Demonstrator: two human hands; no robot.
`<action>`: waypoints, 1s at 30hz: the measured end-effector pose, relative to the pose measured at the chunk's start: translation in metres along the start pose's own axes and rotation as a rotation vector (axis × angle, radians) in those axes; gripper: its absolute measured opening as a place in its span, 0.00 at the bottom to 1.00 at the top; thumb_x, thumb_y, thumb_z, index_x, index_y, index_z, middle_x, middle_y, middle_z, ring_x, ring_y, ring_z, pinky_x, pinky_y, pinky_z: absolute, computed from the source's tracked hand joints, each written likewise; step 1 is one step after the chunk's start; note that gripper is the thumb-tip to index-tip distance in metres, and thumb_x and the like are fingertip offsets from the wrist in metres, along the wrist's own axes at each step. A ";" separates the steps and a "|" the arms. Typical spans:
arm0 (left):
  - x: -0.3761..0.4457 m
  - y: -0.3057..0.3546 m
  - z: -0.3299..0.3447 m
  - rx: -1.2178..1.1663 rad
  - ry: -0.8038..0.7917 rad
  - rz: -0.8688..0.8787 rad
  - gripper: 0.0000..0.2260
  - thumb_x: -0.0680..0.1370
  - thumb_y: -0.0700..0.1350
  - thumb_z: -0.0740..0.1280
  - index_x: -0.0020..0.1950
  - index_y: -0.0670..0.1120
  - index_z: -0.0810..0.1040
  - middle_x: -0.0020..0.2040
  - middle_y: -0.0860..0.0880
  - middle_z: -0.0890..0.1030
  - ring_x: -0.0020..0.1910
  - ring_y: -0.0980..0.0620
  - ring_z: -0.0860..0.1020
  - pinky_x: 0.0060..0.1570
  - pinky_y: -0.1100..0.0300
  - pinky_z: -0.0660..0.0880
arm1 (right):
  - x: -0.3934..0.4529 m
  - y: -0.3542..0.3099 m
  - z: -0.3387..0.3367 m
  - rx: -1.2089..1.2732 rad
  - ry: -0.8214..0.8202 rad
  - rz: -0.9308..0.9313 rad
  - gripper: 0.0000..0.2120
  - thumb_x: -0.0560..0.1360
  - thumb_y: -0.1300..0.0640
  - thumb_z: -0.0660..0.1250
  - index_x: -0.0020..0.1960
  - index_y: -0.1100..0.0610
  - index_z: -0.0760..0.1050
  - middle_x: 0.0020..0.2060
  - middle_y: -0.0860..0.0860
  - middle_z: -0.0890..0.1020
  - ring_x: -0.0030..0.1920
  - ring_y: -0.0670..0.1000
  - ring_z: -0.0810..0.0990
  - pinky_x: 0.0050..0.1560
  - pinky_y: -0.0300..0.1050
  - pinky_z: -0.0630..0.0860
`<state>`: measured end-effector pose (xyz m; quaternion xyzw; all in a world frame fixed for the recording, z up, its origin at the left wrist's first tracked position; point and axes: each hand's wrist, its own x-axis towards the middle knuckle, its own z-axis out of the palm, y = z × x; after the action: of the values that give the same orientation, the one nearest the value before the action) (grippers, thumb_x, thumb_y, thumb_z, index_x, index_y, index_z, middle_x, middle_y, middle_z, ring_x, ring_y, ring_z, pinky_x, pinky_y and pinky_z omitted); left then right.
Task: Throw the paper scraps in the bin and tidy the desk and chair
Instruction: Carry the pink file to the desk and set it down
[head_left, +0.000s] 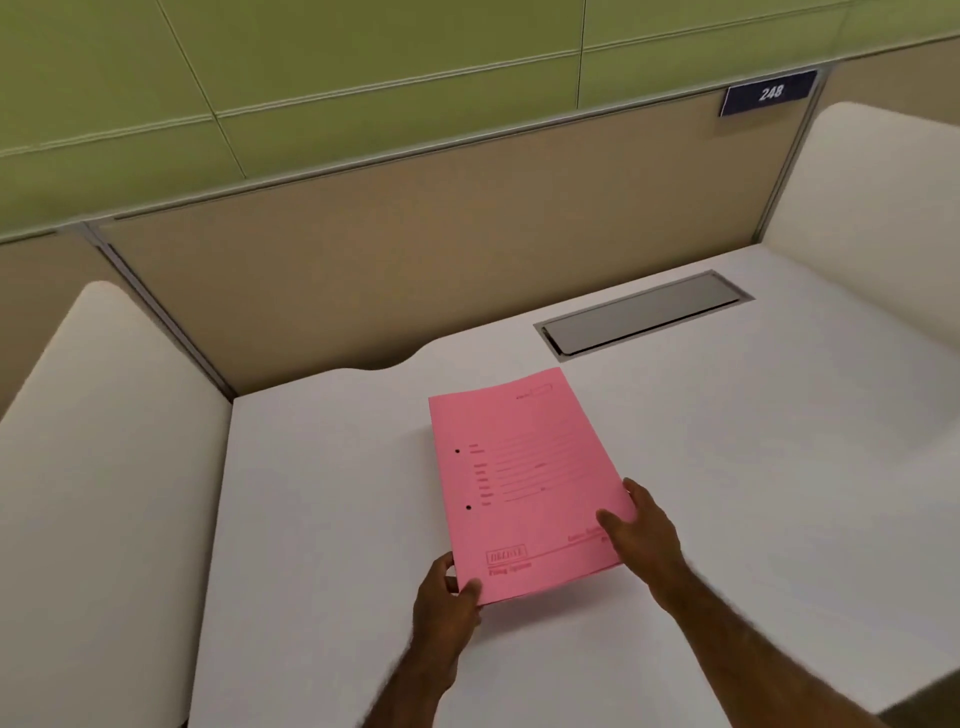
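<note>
A pink paper folder (524, 483) with two punch holes and printed lines lies on the white desk (322, 519), its near edge lifted slightly. My left hand (447, 597) pinches the folder's near left corner, thumb on top. Along the folder's right edge rests my right hand (641, 535), with the fingers curled over the lower right part and gripping it. No paper scraps, bin or chair are in view.
A grey metal cable hatch (641, 314) is set into the desk at the back right. White side dividers (104, 441) stand left and right (872, 197), a beige back panel (415, 260) behind. A blue sign "248" (769, 93) sits on the panel's top.
</note>
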<state>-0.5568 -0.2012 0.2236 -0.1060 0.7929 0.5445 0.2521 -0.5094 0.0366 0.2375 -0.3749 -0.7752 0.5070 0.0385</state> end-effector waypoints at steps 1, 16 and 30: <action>0.009 0.003 0.005 0.001 0.018 -0.017 0.17 0.78 0.36 0.65 0.66 0.45 0.72 0.49 0.44 0.81 0.45 0.47 0.81 0.36 0.58 0.78 | 0.012 -0.002 0.003 -0.014 -0.018 0.005 0.28 0.76 0.55 0.67 0.74 0.56 0.62 0.66 0.55 0.75 0.62 0.57 0.75 0.62 0.52 0.71; 0.132 0.041 0.036 0.193 0.151 -0.061 0.17 0.76 0.41 0.69 0.64 0.46 0.72 0.61 0.46 0.80 0.57 0.46 0.79 0.59 0.53 0.76 | 0.148 -0.023 0.057 -0.171 -0.041 -0.047 0.34 0.72 0.56 0.73 0.73 0.58 0.62 0.68 0.58 0.71 0.67 0.60 0.71 0.63 0.55 0.71; 0.213 0.044 0.062 0.771 0.362 0.341 0.42 0.66 0.69 0.68 0.71 0.44 0.67 0.68 0.45 0.73 0.66 0.45 0.70 0.64 0.48 0.70 | 0.232 0.001 0.097 -0.712 0.013 -0.248 0.42 0.72 0.29 0.49 0.78 0.54 0.50 0.78 0.57 0.52 0.77 0.60 0.51 0.74 0.59 0.49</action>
<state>-0.7397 -0.1043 0.1323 0.0342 0.9751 0.2161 0.0370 -0.7180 0.1070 0.1153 -0.2710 -0.9422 0.1947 -0.0283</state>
